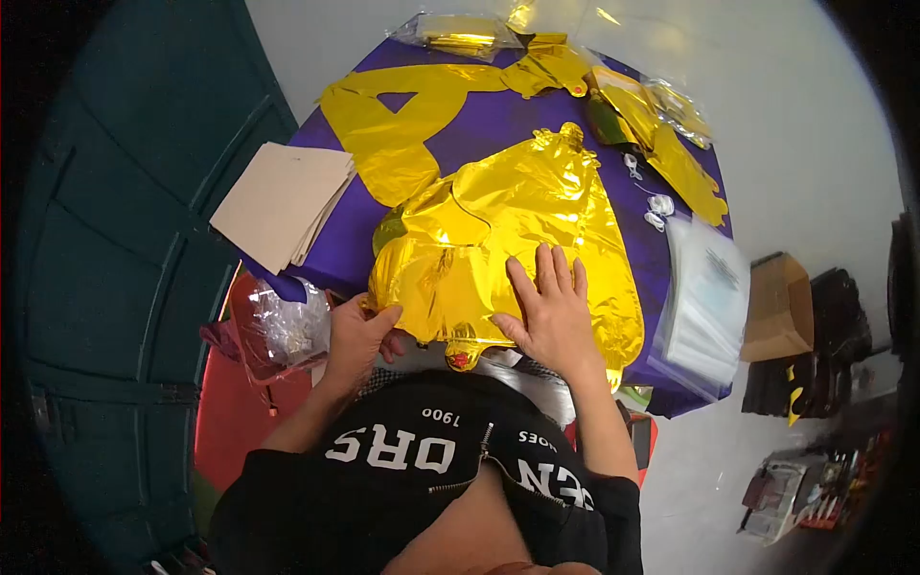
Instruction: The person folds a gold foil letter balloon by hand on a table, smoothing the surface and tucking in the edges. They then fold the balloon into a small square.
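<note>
A large gold foil balloon (pixel 537 206), flat and partly folded over, lies across the near half of the purple-covered table (pixel 508 120). My left hand (pixel 359 335) pinches its near left edge between thumb and fingers. Spread flat, my right hand (pixel 549 311) rests on the foil right of the middle. A rounded tab with a red mark (pixel 462 358) hangs over the near table edge between my hands. Behind it lies another flat gold foil balloon (pixel 407 115) shaped like a letter A or the number 4.
Cardboard sheets (pixel 283 201) are stacked at the left edge. Clear plastic bags (pixel 704 292) lie at the right, near white string bundles (pixel 659 206). More gold foil pieces (pixel 685 172) and a packaged stack (pixel 460 36) sit farther back. A cardboard box (pixel 776 307) stands beyond the right side.
</note>
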`<act>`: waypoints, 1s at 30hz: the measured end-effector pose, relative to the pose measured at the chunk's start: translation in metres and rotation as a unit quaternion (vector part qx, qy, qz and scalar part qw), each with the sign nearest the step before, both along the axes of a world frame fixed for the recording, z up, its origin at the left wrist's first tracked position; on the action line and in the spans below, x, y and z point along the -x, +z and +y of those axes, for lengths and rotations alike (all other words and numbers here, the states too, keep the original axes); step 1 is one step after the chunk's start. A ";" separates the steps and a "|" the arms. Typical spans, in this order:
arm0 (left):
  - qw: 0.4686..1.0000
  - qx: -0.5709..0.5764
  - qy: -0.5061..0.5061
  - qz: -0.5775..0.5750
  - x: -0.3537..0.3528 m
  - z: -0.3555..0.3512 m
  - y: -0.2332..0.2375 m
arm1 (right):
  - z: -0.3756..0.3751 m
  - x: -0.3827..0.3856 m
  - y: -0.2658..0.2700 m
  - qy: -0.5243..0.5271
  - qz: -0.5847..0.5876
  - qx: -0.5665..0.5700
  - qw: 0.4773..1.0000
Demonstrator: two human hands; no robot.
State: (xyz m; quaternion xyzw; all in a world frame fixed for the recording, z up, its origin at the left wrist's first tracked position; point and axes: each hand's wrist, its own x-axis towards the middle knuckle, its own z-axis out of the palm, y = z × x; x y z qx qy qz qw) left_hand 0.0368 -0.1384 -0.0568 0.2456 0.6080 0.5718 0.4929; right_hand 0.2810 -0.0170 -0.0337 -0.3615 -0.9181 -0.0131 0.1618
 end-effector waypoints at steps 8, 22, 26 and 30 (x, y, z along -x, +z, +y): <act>0.991 -0.074 -0.047 0.103 -0.005 0.005 0.032 | -0.001 -0.004 0.000 -0.004 0.022 0.013 1.000; 0.977 -0.145 -0.157 0.029 -0.003 0.031 0.048 | -0.002 -0.005 -0.005 0.013 0.042 -0.007 0.999; 0.963 -0.140 -0.199 0.121 -0.008 0.040 0.048 | -0.001 -0.004 -0.004 0.012 0.039 -0.011 0.999; 0.865 -0.218 -0.315 0.324 -0.036 0.046 0.075 | -0.001 -0.005 -0.003 0.009 0.029 0.012 0.999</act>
